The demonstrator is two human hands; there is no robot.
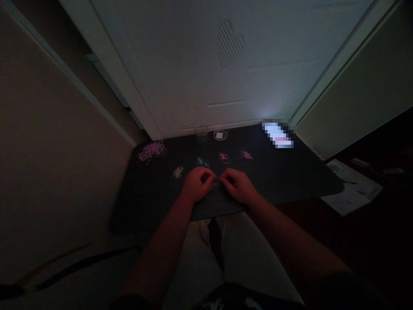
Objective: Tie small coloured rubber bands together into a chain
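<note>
My left hand (195, 184) and my right hand (238, 184) meet over the front middle of a dark table, fingertips pinched and almost touching. Between them is a small thin piece (217, 177), too dim to name; it resembles the thin strips lying around. A few loose strips (214, 185) lie beneath the fingers. Just beyond my left hand is a small heap of blue strips (202, 162), with a pale yellow heap (177, 172) to its left. Two pink heaps, one red-pink (223, 156) and one purplish pink (246, 154), lie beyond my right hand.
A larger mixed pink and purple heap (152, 151) sits at the table's back left. Along the back stand a clear container (202, 135) and a round clear lid (220, 135) with a white square. A lit, blurred-out screen (278, 135) is back right. A white door (167, 56) rises behind.
</note>
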